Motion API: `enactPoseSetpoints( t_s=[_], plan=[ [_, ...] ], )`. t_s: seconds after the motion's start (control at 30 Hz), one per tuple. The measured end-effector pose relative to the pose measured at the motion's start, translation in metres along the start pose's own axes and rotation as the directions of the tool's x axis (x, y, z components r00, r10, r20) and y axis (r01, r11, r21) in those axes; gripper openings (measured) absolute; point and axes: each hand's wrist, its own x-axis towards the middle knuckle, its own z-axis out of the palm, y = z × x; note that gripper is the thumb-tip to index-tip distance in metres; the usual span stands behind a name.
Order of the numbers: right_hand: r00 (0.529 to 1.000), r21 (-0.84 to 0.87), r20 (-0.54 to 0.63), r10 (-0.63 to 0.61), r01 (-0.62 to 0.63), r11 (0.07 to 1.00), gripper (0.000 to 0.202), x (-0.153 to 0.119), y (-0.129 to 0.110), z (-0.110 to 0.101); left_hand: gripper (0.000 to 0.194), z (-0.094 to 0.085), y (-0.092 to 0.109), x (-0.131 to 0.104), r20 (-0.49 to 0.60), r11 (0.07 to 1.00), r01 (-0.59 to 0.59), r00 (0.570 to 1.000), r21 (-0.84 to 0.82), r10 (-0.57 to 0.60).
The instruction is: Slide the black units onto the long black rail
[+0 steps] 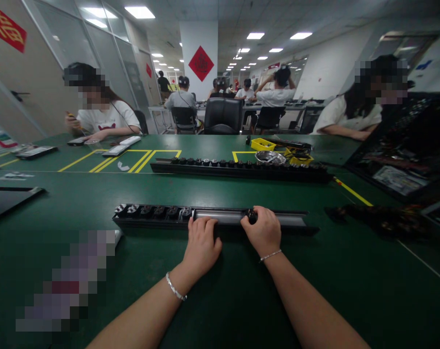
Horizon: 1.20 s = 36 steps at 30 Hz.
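A long black channel (220,230), grey inside, lies across the table in front of me. Its left part holds a row of several black socket-like modules (159,212). My left hand (202,245) rests on the channel's front edge beside the rightmost module of that row, fingers stretched over the rim and thumb apart. Between the thumb and fingers of my right hand (264,230) is a small black socket module (251,216), at the right part of the channel. Its underside is hidden, so I cannot tell whether it touches the channel floor.
Behind lies a second black channel (241,170) filled with similar modules. Near it are a metal bowl (269,157) and a yellow bin (262,145). A dark cable bundle (383,219) lies right; a blurred-out flat object (70,281) lies left. People sit across the table.
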Motion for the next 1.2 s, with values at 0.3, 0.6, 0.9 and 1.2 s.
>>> enactPoseSetpoints(
  t_s=[0.3, 0.6, 0.9, 1.2],
  plan=[
    [0.993, -0.041, 0.111, -0.027, 0.032, 0.999, 0.022, 0.001, 0.002, -0.009, 0.041, 0.0, 0.0, 0.0, 0.006, 1.0, 0.002, 1.0, -0.005, -0.002],
    [0.997, -0.012, 0.047, -0.058, 0.059, 0.998, 0.026, 0.0, 0.009, -0.007, 0.041, -0.001, 0.0, 0.0, 0.022, 1.0, 0.011, 1.0, -0.015, -0.011],
    [0.999, -0.017, 0.019, -0.028, 0.029, 0.999, 0.024, 0.002, 0.015, -0.009, 0.041, -0.001, 0.0, 0.0, 0.024, 1.0, 0.014, 1.0, -0.017, -0.014],
    [1.0, -0.013, 0.019, -0.001, 0.001, 1.0, 0.024, 0.003, 0.018, -0.011, 0.042, -0.001, -0.001, 0.0, 0.02, 1.0, 0.009, 1.0, -0.013, -0.009]
  ],
)
